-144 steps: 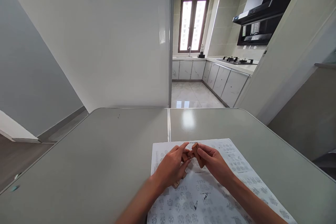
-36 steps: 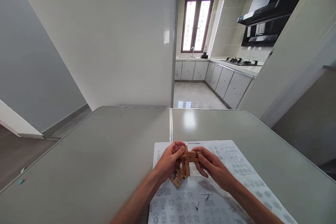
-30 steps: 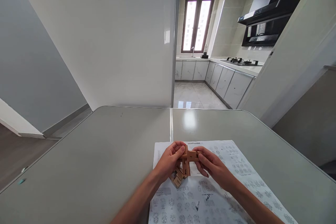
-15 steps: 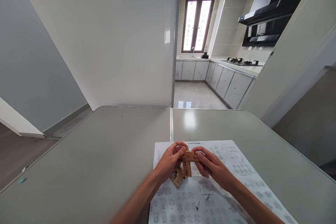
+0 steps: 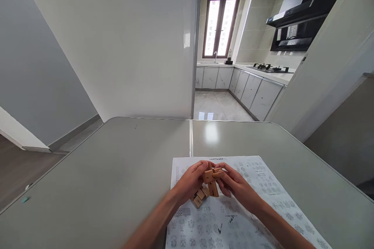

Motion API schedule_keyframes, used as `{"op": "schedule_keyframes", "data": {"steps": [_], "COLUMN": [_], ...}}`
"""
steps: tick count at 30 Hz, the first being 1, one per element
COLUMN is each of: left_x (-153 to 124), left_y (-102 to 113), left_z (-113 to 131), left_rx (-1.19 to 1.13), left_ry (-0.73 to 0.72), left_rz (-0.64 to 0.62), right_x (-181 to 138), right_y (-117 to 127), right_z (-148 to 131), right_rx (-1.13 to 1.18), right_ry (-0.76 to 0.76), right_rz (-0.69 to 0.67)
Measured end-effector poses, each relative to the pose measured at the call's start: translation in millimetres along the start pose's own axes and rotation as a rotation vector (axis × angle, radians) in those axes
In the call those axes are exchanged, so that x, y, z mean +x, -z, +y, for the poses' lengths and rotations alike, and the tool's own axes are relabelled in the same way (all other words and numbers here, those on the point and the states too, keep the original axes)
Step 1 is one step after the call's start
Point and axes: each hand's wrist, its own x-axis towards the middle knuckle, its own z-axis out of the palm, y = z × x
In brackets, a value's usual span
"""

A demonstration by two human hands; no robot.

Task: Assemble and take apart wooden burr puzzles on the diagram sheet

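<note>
My left hand (image 5: 189,183) and my right hand (image 5: 235,184) meet over a printed paper sheet (image 5: 242,218) on the grey table (image 5: 102,175). Between them they hold a wooden puzzle (image 5: 210,179) made of interlocked light-brown blocks. The left hand's fingers curl round its left side, and a few more wooden blocks (image 5: 200,195) show under that palm. With thumb and fingers, the right hand pinches the puzzle's right side. Both hands are closed on the wood.
The sheet carries rows of small diagrams. A seam (image 5: 190,138) runs down the table's middle. Beyond the table stand a white wall (image 5: 131,46) and an opening to a kitchen with cabinets (image 5: 248,89), a hob and a range hood (image 5: 300,11).
Over the last second the puzzle has turned a little in my hands and one long block now points downward to the right. Both hands have stayed over the sheet.
</note>
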Motion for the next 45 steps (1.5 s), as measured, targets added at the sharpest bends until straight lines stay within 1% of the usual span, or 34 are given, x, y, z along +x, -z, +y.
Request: {"op": "schedule_keyframes", "data": {"steps": [6,10,14,18,21,24,26,29,38,45], "left_x": [-3,-4,-5,-8,-9,-9,-8,-6,-7,-9], "left_y": [-3,-5,-5,-7,-7,-7,-7,-7,-9,-3], "left_z": [0,2,2,-1,-5,-7,-8,-8,-5,-3], "left_rx": [0.045,0.04,0.093,0.133,0.175,0.183,0.166,0.155,0.249,0.35], "left_ry": [-0.002,-0.02,0.004,-0.013,-0.053,-0.093,-0.108,-0.113,-0.075,-0.018], "left_rz": [-0.062,-0.072,-0.063,-0.073,-0.088,-0.133,-0.166,-0.155,-0.109,-0.097], "right_x": [1,1,1,2,4,6,6,7,7,4], "right_y": [1,1,0,2,6,10,12,13,14,17], "right_z": [1,0,-2,-3,-3,-2,-1,-1,-5,-12], "right_rx": [0.049,0.064,0.085,0.261,0.391,0.448,0.467,0.486,0.443,0.445], "right_ry": [-0.011,-0.025,-0.039,-0.093,-0.109,-0.12,-0.129,-0.134,-0.138,-0.186], "right_rz": [0.029,0.058,0.051,0.054,0.105,0.178,0.196,0.184,0.126,0.023]}}
